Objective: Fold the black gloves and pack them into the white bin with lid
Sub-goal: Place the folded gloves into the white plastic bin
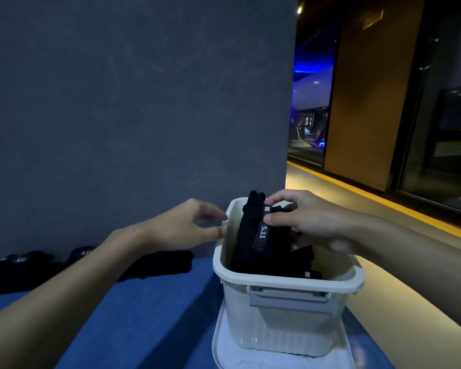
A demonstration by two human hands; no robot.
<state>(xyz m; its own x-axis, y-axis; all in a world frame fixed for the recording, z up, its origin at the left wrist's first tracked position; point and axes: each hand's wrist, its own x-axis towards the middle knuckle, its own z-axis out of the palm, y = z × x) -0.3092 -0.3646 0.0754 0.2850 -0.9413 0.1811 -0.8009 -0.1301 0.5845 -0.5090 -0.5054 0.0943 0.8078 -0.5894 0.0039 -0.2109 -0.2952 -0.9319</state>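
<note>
The right hand point(306, 222) pinches a black glove point(246, 235) upright in the white bin point(277, 331). The left hand point(186, 225), loosely spread, seems to touch its rim at 9 o'clock; other gloves point(160, 265) lie on the surface point(157, 315) beyond.

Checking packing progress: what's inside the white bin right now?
One black glove with a 5.11 strap stands against the left wall of the bin, gripped by the right hand; other gloves lie lower down. They cover the floor, so their count is unclear.
</note>
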